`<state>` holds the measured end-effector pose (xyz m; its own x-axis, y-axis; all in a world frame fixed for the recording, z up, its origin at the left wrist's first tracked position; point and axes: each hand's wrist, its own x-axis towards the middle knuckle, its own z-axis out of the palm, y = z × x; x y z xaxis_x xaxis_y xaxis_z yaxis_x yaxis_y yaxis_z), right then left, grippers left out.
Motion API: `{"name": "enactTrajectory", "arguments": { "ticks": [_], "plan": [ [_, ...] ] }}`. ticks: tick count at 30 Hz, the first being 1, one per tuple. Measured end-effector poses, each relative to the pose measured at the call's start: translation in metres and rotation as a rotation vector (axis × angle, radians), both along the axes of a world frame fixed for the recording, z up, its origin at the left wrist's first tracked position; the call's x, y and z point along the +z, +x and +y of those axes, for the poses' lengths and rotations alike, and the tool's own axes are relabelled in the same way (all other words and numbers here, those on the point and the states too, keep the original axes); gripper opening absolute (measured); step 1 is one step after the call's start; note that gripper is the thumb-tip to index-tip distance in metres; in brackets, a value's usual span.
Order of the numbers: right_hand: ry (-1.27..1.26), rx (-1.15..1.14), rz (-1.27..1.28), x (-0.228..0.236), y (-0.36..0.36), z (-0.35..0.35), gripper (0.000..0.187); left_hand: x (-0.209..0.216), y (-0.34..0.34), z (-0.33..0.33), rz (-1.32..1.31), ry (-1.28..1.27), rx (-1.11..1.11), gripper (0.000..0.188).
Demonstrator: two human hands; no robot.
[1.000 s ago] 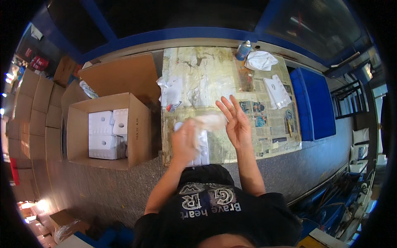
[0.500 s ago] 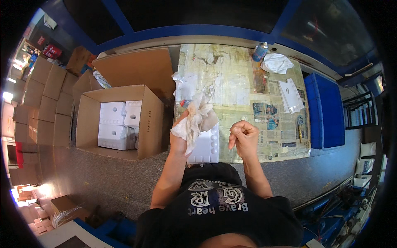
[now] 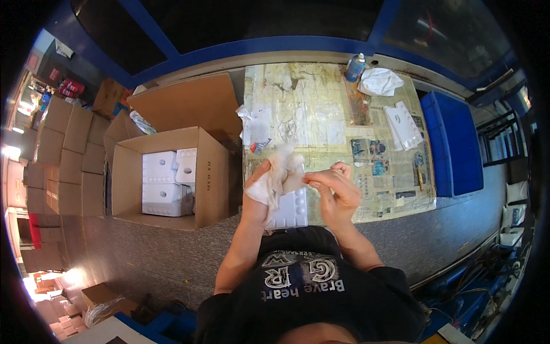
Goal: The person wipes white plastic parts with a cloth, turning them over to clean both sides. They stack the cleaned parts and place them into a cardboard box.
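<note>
A crumpled, stained white rag [image 3: 278,178] is bunched in my left hand [image 3: 256,192], whose fingers are mostly hidden behind the cloth. My right hand [image 3: 338,195] is closed in a pinch at the rag's right edge, thumb and forefinger meeting the cloth there. Beneath both hands, at the near edge of the table, lies a white moulded part [image 3: 293,211] with a row of round dimples along its side. The rag and my left hand cover part of it.
Left of the paper-covered table [image 3: 321,86] stands an open carton [image 3: 215,189] holding white moulded parts [image 3: 160,183]. On the table are a spray can [image 3: 355,67], a white cloth [image 3: 380,82] and flat white pieces [image 3: 404,125]. A blue crate [image 3: 452,143] stands at the right.
My right hand has moved left and now meets the rag's edge with a pinch; before, it was apart from it. The rag in my left hand has shifted slightly right and down.
</note>
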<state>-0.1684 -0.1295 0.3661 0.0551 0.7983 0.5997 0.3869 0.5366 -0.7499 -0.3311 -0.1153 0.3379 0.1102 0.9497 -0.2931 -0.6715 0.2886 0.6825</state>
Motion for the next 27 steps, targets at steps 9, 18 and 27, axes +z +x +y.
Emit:
{"name": "enactTrajectory", "arguments": {
  "ticks": [9,18,27],
  "plan": [
    [-0.204,0.209,0.034,0.008,-0.007,-0.003,0.057,0.015,0.011,-0.01,0.797,0.59,-0.093,0.076],
    [-0.284,0.103,0.234,-0.023,-0.035,-0.021,0.033,0.02,0.042,-0.02,0.633,0.444,0.072,0.031],
    [-0.27,-0.092,0.276,-0.039,0.013,0.013,0.018,-0.023,0.045,-0.03,0.755,0.367,-0.195,0.023]
  ]
}}
